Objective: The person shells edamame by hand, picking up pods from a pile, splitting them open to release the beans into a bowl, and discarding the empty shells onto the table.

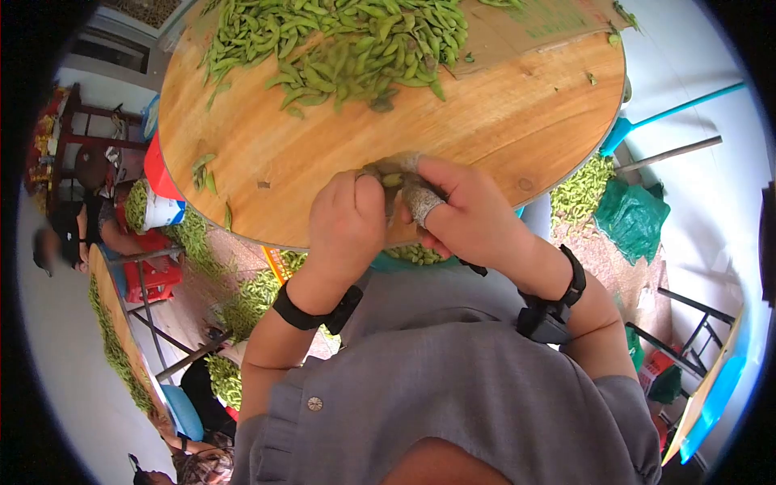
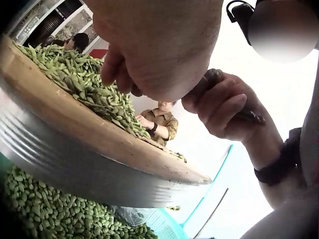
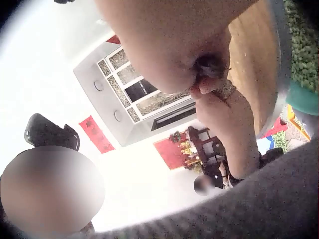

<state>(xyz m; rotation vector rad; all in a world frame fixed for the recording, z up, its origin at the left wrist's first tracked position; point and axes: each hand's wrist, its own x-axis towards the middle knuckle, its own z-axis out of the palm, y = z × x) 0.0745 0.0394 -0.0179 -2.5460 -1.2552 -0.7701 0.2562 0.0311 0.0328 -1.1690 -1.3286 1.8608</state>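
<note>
Nearest, grey shirt; past it, gripping green pod roughly crosswise between left hand and right hand, equally close; pod pile ahead on worktop.

Grey top, black wristbands, perhaps finger-covers

The far pods are yellowish green, some darker; the table is honey brown with streaky wood grain, its side band silvery grey. Speckled grey covers the finger wrap; the near shirt is plain grey, the wristbands black. On the right, the bag is deep green, the pole turquoise; on the left, the stool is red
</note>
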